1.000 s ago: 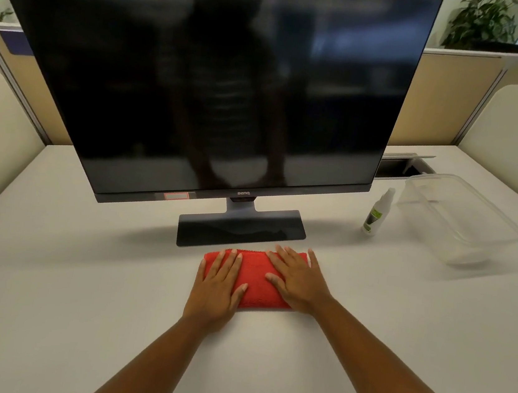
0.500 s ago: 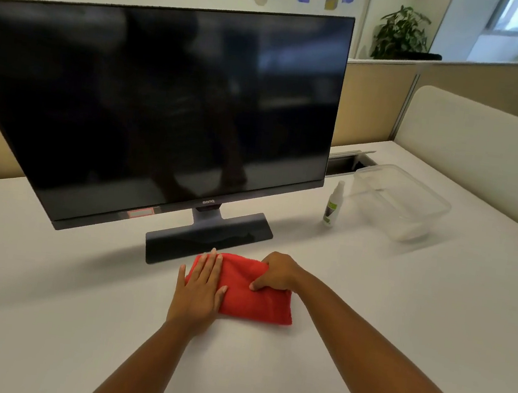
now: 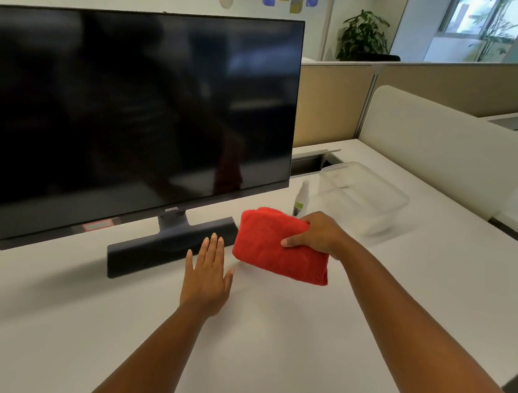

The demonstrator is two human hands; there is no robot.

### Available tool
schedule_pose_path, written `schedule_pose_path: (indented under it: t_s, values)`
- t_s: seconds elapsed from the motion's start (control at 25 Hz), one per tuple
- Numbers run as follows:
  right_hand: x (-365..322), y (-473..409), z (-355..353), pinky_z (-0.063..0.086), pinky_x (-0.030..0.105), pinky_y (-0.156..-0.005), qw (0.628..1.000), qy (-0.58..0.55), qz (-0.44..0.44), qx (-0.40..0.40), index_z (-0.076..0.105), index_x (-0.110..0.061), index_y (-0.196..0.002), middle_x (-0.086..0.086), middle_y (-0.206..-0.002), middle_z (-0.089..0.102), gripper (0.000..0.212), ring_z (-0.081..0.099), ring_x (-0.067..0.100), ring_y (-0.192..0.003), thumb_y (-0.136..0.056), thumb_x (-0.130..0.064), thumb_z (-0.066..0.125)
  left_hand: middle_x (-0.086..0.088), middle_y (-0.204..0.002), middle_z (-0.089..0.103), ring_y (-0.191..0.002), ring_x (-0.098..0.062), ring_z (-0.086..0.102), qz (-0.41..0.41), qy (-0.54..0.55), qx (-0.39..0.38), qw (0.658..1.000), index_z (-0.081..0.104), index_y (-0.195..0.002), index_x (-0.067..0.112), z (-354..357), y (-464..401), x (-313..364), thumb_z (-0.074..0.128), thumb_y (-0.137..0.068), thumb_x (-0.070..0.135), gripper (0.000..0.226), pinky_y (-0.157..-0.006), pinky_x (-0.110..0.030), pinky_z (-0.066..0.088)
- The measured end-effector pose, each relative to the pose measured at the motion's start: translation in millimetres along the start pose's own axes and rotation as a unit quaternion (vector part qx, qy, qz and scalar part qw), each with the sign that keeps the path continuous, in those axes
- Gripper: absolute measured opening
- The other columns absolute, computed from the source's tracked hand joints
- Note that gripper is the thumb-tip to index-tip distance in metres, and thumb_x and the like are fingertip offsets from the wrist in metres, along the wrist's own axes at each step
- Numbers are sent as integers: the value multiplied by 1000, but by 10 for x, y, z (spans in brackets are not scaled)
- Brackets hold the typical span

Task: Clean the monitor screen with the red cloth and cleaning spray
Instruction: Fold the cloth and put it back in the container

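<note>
The right hand (image 3: 318,234) grips the folded red cloth (image 3: 277,247) along its upper right edge, thumb pressed on the near face and fingers curled over the top, holding it lifted off the white desk (image 3: 265,344) with its lower edge hanging free; whether any corner still brushes the desk cannot be told. The left hand (image 3: 207,275) lies palm down at about 8 o'clock from the cloth, its fingers straight and close together with the thumb spread out to the side, holding nothing, the fingertips just beside the front edge of the monitor base (image 3: 166,247). The BenQ monitor (image 3: 123,121) stands at 10 o'clock from the hands, its screen dark and mirroring the room, with a small pink sticker (image 3: 100,225) on the lower bezel. The cleaning spray bottle (image 3: 300,200), small and clear with a green label, stands upright on the desk at 12 o'clock from the right hand, near the monitor's lower right corner and partly behind the cloth. At 2 o'clock from that hand sits a clear plastic container (image 3: 362,196), just beside the bottle. A potted plant (image 3: 363,36) stands beyond the beige partition (image 3: 331,104) at the far side of the desk
</note>
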State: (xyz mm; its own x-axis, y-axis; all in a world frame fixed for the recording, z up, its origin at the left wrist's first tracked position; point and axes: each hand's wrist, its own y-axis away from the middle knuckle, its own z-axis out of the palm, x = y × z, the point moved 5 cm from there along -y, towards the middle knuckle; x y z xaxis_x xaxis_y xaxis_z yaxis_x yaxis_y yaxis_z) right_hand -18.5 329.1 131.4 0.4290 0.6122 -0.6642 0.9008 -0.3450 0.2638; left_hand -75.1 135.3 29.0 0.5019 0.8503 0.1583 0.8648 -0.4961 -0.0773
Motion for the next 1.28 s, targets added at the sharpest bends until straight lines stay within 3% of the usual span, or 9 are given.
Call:
schedule_pose_path:
  t_s: [0.4, 0.48, 0.56, 0.72, 0.96, 1.12, 1.28]
  values:
    - [494, -395, -1481, 48, 27, -56, 973, -212, 46, 77, 58, -6, -106, 7, -88, 60, 39, 59, 20, -74, -73, -20, 75, -9, -155, -14, -142, -23, -12, -22, 13, -12, 1000, -14, -142, 10, 242, -670, 741, 16, -96, 42, 64, -113, -43, -9]
    - [638, -571, -1712, 50, 30, -59, 965, -228, 55, 114, 58, -6, -101, 10, -93, 61, 34, 60, 22, -75, -73, -18, 74, -9, -154, -15, -142, -23, -14, -32, 17, -26, 999, -16, -141, 9, 324, -808, 841, 17, -96, 41, 64, -113, -42, -9]
    - [795, -757, -1896, 52, 38, -72, 956, -233, 76, 160, 57, -5, -100, 15, -102, 60, 32, 60, 28, -87, -74, -16, 72, -9, -154, -17, -141, -23, -15, -42, 16, -39, 998, -17, -140, 8, 409, -916, 900, 16, -96, 41, 64, -114, -42, -8]
    - [1065, -1120, -2074, 51, 44, -89, 954, -177, 115, 211, 57, -4, -108, 15, -111, 61, 39, 59, 32, -100, -72, -16, 67, -10, -153, -19, -142, -23, -15, -48, 11, -68, 996, -19, -140, 8, 592, -1063, 994, 14, -96, 40, 63, -113, -41, -10]
    - [1379, -1644, -1945, 50, 39, -85, 959, -148, 141, 195, 53, -5, -113, 15, -112, 59, 41, 56, 29, -94, -77, -18, 66, -6, -155, -14, -142, -18, -12, -61, 42, -33, 997, -15, -141, 12, 686, -1139, 1030, 14, -96, 40, 61, -115, -38, -12]
    - [1576, -1856, -1830, 49, 41, -92, 959, -133, 159, 193, 51, -1, -117, 18, -119, 58, 43, 55, 34, -105, -79, -18, 63, -3, -155, -13, -142, -16, -12, -62, 65, -3, 996, -17, -141, 14, 673, -1201, 1018, 17, -95, 40, 62, -113, -35, -14]
    - [1700, -1879, -1779, 46, 37, -87, 965, 72, 180, 179, 53, -1, -114, 18, -117, 59, 38, 56, 34, -106, -84, -24, 57, -3, -155, -14, -142, -16, -13, -65, 53, -1, 996, -17, -141, 14, 685, -1223, 1007, 16, -95, 41, 63, -113, -36, -14]
